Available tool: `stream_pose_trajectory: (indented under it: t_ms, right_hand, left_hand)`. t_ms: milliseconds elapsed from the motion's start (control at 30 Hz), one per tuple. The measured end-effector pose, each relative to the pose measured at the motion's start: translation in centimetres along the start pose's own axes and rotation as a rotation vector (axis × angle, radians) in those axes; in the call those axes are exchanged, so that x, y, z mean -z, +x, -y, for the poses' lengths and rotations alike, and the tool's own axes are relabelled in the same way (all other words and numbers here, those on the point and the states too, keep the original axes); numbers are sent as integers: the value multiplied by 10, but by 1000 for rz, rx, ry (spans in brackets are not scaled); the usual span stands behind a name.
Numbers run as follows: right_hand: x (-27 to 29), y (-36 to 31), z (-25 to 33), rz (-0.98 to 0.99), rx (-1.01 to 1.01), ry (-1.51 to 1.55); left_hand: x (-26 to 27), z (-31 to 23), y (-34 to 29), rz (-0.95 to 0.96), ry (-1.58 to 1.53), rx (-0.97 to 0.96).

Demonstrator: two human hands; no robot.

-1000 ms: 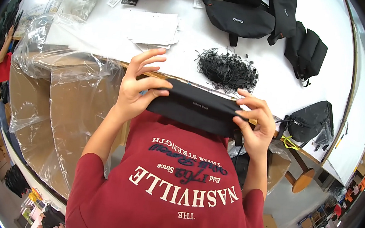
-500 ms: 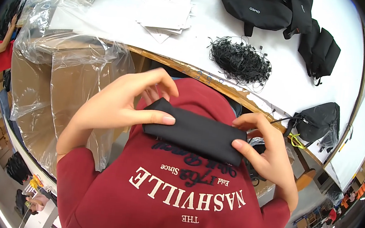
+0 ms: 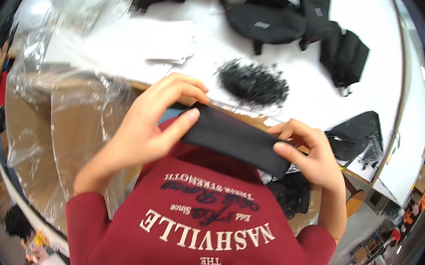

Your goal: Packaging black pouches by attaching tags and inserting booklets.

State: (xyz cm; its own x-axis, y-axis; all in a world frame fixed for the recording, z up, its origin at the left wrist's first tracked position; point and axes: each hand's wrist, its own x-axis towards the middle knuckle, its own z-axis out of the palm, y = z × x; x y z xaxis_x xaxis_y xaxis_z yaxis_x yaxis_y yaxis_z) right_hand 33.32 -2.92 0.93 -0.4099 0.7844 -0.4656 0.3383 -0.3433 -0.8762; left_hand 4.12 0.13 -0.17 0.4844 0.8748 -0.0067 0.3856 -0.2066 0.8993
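Observation:
I hold a flat black fabric pouch lengthwise between both hands, just in front of my chest and my red printed shirt. My left hand pinches its left end between thumb and fingers. Its right end sits in the grip of my right hand. The pouch hangs over the near edge of the white table.
A pile of small black pieces lies on the table just beyond my hands. Black waist bags and another black bag sit farther back. White sheets lie left of centre. A plastic-lined cardboard box stands at my left. A black bag hangs at the right.
Both hands drew the pouch from the table edge toward my chest, then held it there. The view has shifted slightly down and closer.

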Motion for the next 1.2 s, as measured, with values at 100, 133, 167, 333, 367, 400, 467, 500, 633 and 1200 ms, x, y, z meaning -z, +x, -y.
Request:
stream_pose_trajectory:
  t_ms: [100, 133, 167, 333, 367, 400, 467, 500, 633, 1200]
  right_hand:
    - [49, -6, -16, -387, 38, 2]
    - [71, -9, -21, -514, 67, -84]
    - [94, -10, -28, -680, 128, -157]
    - [201, -1, -95, -1318, 291, -74]
    - [234, 2, -124, -1443, 180, -220]
    - [260, 0, -163, -1562, 43, -371]
    - [291, 10, -202, -1668, 178, -205]
    - [289, 31, -193, -1656, 104, -326]
    - [290, 51, -211, -1500, -96, -407]
    - [242, 31, -224, -1554, -155, -311]
  left_hand:
    - [-15, -36, 26, 214, -628, -398]
    - [-47, -45, 31, 255, -1049, -644]
    - [-48, -53, 31, 253, -1052, -655]
    - [-16, -59, 5, 443, -1133, -689]
    - [-1, -48, 25, 479, -1121, -738]
    - [7, -41, 40, 512, -1125, -779]
    - [4, -47, 49, 526, -1164, -805]
    - [2, -54, 40, 501, -1165, -798]
    - [-4, -69, 19, 561, -1254, -801]
    - [3, -51, 39, 419, -1254, -719]
